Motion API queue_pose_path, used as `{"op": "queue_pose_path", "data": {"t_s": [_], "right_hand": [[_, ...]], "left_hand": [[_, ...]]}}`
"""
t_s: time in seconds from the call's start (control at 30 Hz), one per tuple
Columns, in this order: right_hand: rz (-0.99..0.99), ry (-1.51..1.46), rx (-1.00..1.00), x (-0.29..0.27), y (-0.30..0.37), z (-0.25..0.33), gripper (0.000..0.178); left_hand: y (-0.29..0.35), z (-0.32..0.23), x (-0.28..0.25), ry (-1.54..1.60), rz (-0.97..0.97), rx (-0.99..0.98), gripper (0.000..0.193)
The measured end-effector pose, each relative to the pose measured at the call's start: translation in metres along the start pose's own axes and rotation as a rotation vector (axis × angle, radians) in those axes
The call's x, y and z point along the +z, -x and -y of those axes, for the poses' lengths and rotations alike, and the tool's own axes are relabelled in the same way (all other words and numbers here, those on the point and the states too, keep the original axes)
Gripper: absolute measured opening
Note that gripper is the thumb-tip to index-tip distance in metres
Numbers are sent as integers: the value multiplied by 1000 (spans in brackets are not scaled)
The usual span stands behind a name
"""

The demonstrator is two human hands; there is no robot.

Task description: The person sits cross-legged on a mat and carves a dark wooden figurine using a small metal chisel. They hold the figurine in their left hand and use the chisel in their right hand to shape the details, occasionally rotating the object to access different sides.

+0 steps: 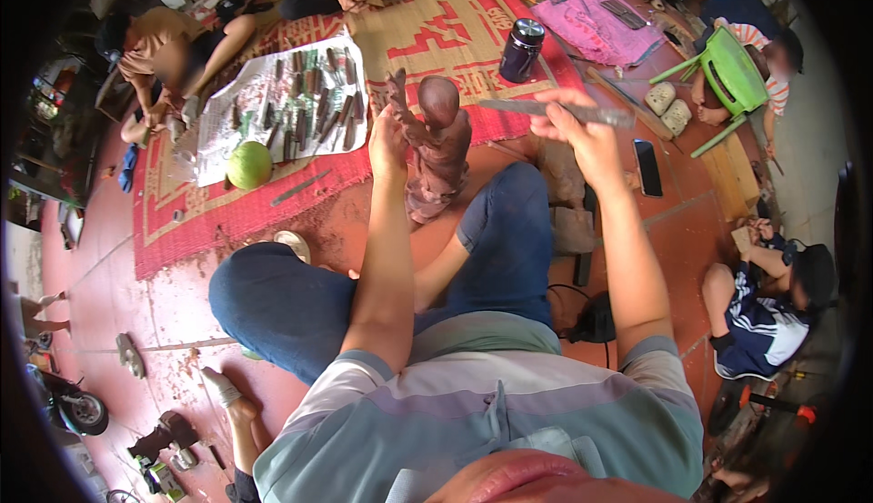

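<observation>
Seated carver at work on the floor. The left hand (pixel 389 139) grips the wooden statue (pixel 439 144) by its raised side piece, fingers closed round it, and steadies it upright on the red floor (pixel 136 294) just ahead of the blue-trousered knees. The right hand (pixel 587 135) is lifted beside the figure, apart from it, fingers clenched on a long carving tool (pixel 559 110) held level, its tip pointing toward the statue's head.

State of the work, as judged from the figure: head, shoulders and robed body are already roughed into clear shape, so the blocking-out appears done; the surface looks dull and coarse, suggesting detail and smoothing remain. Wood chips lie about its base.

Surroundings: a row of chisels (pixel 309 112) on a white sheet, a green round fruit (pixel 249 165), a dark flask (pixel 522 50) on the red patterned mat (pixel 455 21), a phone (pixel 647 167), and other people seated nearby.
</observation>
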State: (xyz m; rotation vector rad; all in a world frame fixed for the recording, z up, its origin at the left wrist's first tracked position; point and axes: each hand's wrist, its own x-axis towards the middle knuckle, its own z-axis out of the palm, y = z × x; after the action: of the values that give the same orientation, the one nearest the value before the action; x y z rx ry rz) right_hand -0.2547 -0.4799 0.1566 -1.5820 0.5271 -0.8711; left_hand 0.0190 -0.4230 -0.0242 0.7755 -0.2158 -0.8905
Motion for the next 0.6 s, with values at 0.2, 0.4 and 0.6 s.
{"op": "queue_pose_path", "data": {"t_s": [0.2,0.4,0.6], "right_hand": [[456,729,-103,53,-50,70,18],[665,942,-152,89,-76,56,13],[596,939,-170,97,-86,41,12]], "left_hand": [[24,-7,49,-244,185,155,50],[36,-12,66,-251,88,116,54],[34,-5,64,-191,-30,138,52]]}}
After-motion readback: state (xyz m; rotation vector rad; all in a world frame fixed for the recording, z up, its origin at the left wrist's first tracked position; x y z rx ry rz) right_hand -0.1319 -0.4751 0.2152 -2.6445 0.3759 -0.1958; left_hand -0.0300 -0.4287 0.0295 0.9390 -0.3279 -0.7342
